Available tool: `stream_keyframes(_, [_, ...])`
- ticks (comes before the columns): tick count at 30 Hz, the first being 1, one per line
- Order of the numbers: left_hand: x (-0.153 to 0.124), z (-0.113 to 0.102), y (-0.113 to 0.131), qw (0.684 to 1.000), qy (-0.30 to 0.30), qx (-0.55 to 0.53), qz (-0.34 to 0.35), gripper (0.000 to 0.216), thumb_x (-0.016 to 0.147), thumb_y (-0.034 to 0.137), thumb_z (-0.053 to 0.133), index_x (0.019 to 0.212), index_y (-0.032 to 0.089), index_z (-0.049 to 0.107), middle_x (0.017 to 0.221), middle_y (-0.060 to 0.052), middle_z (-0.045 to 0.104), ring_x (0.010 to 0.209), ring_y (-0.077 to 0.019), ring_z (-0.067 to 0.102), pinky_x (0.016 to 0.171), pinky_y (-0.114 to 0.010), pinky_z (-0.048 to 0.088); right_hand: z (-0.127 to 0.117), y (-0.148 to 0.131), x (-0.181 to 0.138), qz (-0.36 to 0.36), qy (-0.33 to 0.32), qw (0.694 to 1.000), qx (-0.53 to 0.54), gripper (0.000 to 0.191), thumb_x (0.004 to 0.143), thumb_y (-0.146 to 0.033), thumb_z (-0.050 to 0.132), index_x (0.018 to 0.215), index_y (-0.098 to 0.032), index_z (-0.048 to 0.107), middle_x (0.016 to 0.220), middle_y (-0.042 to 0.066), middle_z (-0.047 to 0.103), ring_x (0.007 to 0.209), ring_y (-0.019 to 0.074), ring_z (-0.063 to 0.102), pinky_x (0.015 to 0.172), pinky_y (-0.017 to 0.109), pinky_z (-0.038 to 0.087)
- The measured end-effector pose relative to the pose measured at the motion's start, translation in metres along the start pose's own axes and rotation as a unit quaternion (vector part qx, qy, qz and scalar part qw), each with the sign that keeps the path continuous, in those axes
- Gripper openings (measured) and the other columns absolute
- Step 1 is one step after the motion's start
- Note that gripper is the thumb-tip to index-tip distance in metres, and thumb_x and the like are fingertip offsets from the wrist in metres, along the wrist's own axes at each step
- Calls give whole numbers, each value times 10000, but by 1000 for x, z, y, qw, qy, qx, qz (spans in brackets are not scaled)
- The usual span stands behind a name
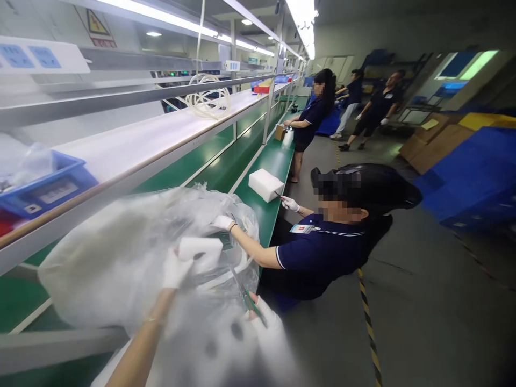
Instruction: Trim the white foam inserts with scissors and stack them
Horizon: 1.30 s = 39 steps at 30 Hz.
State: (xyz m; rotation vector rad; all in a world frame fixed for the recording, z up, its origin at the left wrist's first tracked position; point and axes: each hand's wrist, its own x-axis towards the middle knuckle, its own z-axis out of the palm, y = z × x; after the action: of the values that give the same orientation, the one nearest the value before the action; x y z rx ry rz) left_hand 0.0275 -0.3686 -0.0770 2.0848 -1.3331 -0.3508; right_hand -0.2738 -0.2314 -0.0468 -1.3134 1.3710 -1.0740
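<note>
A long green table (266, 159) runs away from the camera, with a white shelf (157, 129) above its left side. A big clear plastic bag (100, 258) covers the near part of the table and reaches its right edge. At that edge sits a co-worker (318, 258) in a dark blue shirt, with 1 gloved hand (222, 223) at the bag. Below the bag is a pale sheet (197, 344) with 2 dark ovals; it is blurred, perhaps foam. A blue bin (83, 181) sits at the shelf's front edge, and a coil of pale hose (207, 98) lies farther along it. Beyond the bag, near the table's right edge, rests a white foam block (264, 183). The person's left hand (177, 269), gloved, grips a smaller foam piece (201, 248) by its left end, above the bag. The right hand (268, 325), also gloved, has its fingers closed around the green handles of scissors (243, 291), whose blades point toward the bag. The co-worker's other hand (290, 204) holds a thin dark tool (278, 194) against the foam block.
</note>
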Motion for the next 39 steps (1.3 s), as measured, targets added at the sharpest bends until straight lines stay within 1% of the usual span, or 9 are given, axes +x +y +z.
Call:
stream_keyframes(2, [-7, -37, 6, 996, 54, -64, -2, 806, 651, 429, 718, 1300, 117, 354, 1107, -142, 590, 982, -259, 602, 850, -379, 497, -2, -9, 0, -13, -13, 1000, -2, 447, 868, -362, 482, 1238, -131, 583, 756, 42, 651, 474, 86, 507, 480, 184, 486])
stream_keyframes(6, [-58, -111, 25, 964, 146, -223, -9, 723, 576, 426, 795, 1179, 147, 509, 1106, -119, 614, 990, -252, 607, 887, -382, 496, -2, -30, 1, -136, -14, 990, -37, 399, 910, -296, 463, 1269, -143, 545, 776, 33, 643, 522, 90, 535, 548, 191, 511])
stream_keyframes(10, [-128, -146, 34, 925, 192, -325, -37, 738, 570, 366, 819, 1189, 109, 510, 1122, -155, 610, 1004, -245, 607, 909, -388, 495, 3, -61, -5, -329, -28, 942, -65, 461, 902, -158, 486, 1346, -279, 451, 1035, 34, 647, 869, 120, 629, 830, 235, 519])
stream_keyframes(13, [-172, -153, 29, 922, 232, -307, -50, 747, 569, 354, 824, 1198, 144, 478, 1128, -139, 603, 1016, -247, 602, 868, -367, 514, 10, -84, -14, -413, -83, 905, -67, 560, 880, -76, 481, 1383, -306, 393, 1161, 45, 604, 1015, 129, 596, 866, 231, 496])
stream_keyframes(17, [-219, -160, 24, 945, 307, -102, -37, 728, 572, 396, 811, 1161, 190, 434, 1040, -93, 603, 897, -239, 615, 765, -365, 518, 22, -103, -26, -458, -141, 871, -110, 585, 870, -57, 470, 1398, -292, 379, 1005, 39, 617, 872, 141, 606, 758, 254, 489])
stream_keyframes(20, [-242, -169, 29, 946, 320, 0, 57, 580, 622, 318, 782, 1093, 189, 470, 992, -72, 589, 841, -203, 604, 751, -338, 494, 29, -109, -30, -469, -160, 855, -155, 568, 887, -83, 443, 1407, -296, 361, 966, 24, 605, 808, 144, 597, 718, 259, 462])
stream_keyframes(24, [-253, -180, 39, 922, 332, 40, 193, 527, 604, 171, 755, 1058, 173, 485, 994, -80, 589, 863, -199, 591, 750, -327, 478, 34, -112, -33, -457, -181, 846, -206, 508, 902, -126, 412, 1385, -285, 399, 936, 16, 600, 748, 145, 585, 678, 251, 430])
stream_keyframes(29, [-255, -187, 45, 912, 325, 47, 244, 409, 618, 172, 716, 970, 185, 508, 927, -60, 580, 813, -186, 581, 682, -298, 470, 33, -122, -35, -430, -202, 851, -223, 465, 895, -148, 376, 1333, -266, 473, 888, 16, 600, 696, 136, 567, 646, 243, 419])
stream_keyframes(39, [-263, -170, 28, 933, 323, 38, 157, 469, 690, 265, 709, 1102, 175, 505, 988, -85, 580, 854, -220, 591, 748, -326, 478, 24, -131, -38, -361, -282, 833, -311, 489, 874, -165, 378, 1344, -269, 468, 861, 21, 618, 729, 171, 587, 594, 291, 389])
